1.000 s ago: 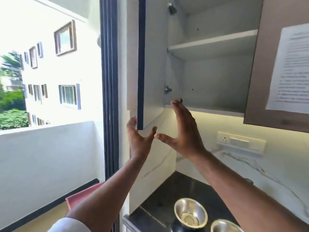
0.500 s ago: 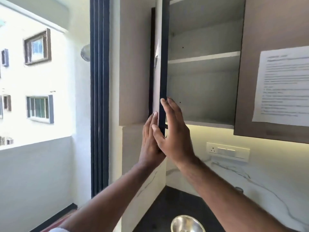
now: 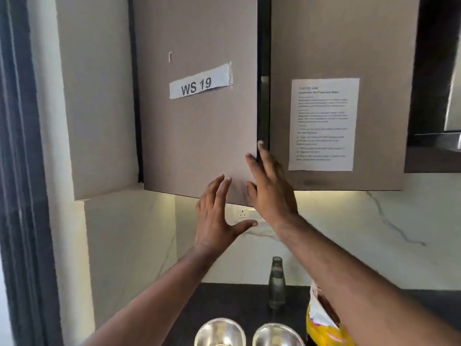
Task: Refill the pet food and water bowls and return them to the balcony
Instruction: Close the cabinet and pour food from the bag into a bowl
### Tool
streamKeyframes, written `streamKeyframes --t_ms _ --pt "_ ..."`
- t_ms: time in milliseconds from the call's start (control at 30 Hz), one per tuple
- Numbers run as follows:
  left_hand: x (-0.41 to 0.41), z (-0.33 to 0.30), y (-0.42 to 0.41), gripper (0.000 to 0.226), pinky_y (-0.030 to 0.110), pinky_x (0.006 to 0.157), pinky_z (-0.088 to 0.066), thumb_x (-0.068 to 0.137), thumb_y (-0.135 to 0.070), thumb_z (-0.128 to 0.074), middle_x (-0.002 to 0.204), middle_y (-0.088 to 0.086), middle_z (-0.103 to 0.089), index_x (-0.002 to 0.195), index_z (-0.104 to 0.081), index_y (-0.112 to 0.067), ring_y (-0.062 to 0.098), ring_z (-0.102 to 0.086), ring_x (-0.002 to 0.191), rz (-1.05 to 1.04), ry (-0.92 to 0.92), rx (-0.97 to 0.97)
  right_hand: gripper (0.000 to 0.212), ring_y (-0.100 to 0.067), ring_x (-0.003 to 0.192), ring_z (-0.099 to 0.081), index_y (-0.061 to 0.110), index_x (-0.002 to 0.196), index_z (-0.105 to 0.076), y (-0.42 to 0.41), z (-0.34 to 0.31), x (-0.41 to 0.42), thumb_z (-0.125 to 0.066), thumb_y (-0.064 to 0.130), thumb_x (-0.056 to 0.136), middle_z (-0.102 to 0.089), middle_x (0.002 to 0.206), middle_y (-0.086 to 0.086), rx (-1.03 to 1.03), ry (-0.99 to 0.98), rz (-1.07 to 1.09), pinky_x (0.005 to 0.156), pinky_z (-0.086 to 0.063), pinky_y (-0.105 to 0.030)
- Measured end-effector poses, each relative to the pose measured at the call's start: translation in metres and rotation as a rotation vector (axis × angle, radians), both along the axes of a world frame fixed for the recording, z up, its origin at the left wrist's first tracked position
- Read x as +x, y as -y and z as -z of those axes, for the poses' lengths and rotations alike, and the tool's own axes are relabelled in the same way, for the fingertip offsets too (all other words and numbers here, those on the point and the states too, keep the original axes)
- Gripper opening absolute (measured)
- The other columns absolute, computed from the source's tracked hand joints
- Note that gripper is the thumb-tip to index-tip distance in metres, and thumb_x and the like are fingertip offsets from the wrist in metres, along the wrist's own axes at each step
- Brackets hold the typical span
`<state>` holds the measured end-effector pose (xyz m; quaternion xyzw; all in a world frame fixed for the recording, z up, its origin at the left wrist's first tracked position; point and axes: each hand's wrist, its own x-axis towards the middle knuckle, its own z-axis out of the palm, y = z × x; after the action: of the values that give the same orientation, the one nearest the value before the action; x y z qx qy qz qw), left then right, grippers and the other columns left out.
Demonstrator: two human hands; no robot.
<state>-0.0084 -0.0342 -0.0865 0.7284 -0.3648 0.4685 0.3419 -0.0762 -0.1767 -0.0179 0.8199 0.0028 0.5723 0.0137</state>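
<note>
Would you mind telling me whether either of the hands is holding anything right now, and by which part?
Nothing is gripped. The right hand lies flat against the cabinet door at its lower right edge; the left hand is open just below it.

Cabinet door (image 3: pixel 197 121) labelled WS 19, printed sheet (image 3: pixel 324 123), possibly instructions, wall socket (image 3: pixel 243 214)

Taupe cabinet door (image 3: pixel 197 136), white grey-veined marble wall (image 3: pixel 374 233), yellow bag (image 3: pixel 324 330), black counter (image 3: pixel 224 300).
</note>
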Motion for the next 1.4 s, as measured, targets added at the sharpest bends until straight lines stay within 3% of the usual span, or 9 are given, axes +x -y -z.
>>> streamKeyframes --t_ms 133,233,400,667,967,1200,1400 --pt "0.018 0.004 0.015 0.095 0.057 0.119 -0.033 0.083 -0.079 -0.054 0.167 -0.001 -0.022 0.159 -0.024 -0.031 0.024 -0.024 0.153 -0.063 -0.057 0.008 0.071 -0.038 0.157 -0.019 0.022 0.16 -0.032 0.036 0.0 0.022 -0.061 0.043 0.098 -0.008 0.174 -0.005 -0.149 -0.054 0.22 0.116 -0.041 -0.054" --pt "0.04 -0.001 0.026 0.085 0.054 0.121 -0.026 0.089 -0.076 -0.046 0.168 -0.001 -0.02 0.159 -0.022 -0.035 0.025 -0.018 0.155 -0.134 -0.07 -0.023 0.072 -0.037 0.159 -0.011 0.023 0.163 -0.022 0.056 0.003 0.042 -0.051 0.046 0.101 -0.005 0.175 0.0 -0.167 -0.066 0.26 0.119 -0.033 -0.058" --pt "0.077 -0.012 0.045 0.083 0.054 0.121 -0.022 0.089 -0.075 -0.043 0.169 -0.002 -0.016 0.16 -0.02 -0.039 0.023 -0.014 0.156 -0.191 -0.104 -0.049 0.07 -0.036 0.159 -0.01 0.024 0.163 -0.023 0.083 0.0 0.069 -0.049 0.045 0.101 -0.009 0.174 0.002 -0.162 -0.105 0.294 0.122 -0.028 -0.059" --pt "0.116 -0.021 0.082 0.083 0.058 0.12 -0.022 0.09 -0.078 -0.036 0.171 -0.001 -0.013 0.161 -0.014 -0.043 0.025 -0.012 0.157 -0.222 -0.121 -0.037 0.071 -0.035 0.159 -0.009 0.024 0.164 -0.021 0.119 -0.004 0.11 -0.05 0.044 0.102 -0.007 0.175 0.003 -0.14 -0.156 0.285 0.123 -0.023 -0.058" --pt "0.136 -0.023 0.101 0.082 0.056 0.119 -0.022 0.09 -0.074 -0.043 0.17 -0.002 -0.016 0.161 -0.016 -0.042 0.025 -0.014 0.156 -0.222 -0.113 -0.037 0.073 -0.035 0.16 -0.001 0.024 0.165 -0.017 0.136 -0.005 0.142 -0.05 0.044 0.103 -0.006 0.175 0.001 -0.125 -0.191 0.303 0.126 -0.015 -0.059" --pt "0.133 -0.024 0.104 0.082 0.056 0.118 -0.024 0.089 -0.072 -0.043 0.169 0.0 -0.018 0.16 -0.017 -0.041 0.025 -0.016 0.156 -0.207 -0.133 -0.045 0.074 -0.035 0.16 0.001 0.021 0.165 -0.018 0.136 -0.002 0.144 -0.049 0.043 0.102 -0.006 0.175 0.001 -0.105 -0.196 0.266 0.126 -0.015 -0.059" --pt "0.121 0.004 0.11 0.08 0.054 0.117 -0.027 0.091 -0.066 -0.051 0.169 0.001 -0.014 0.16 -0.022 -0.037 0.027 -0.02 0.154 -0.128 -0.103 -0.044 0.078 -0.032 0.16 -0.005 0.013 0.163 -0.024 0.138 0.031 0.118 -0.055 0.046 0.1 -0.016 0.173 -0.005 -0.007 -0.153 0.174 0.126 -0.022 -0.051"
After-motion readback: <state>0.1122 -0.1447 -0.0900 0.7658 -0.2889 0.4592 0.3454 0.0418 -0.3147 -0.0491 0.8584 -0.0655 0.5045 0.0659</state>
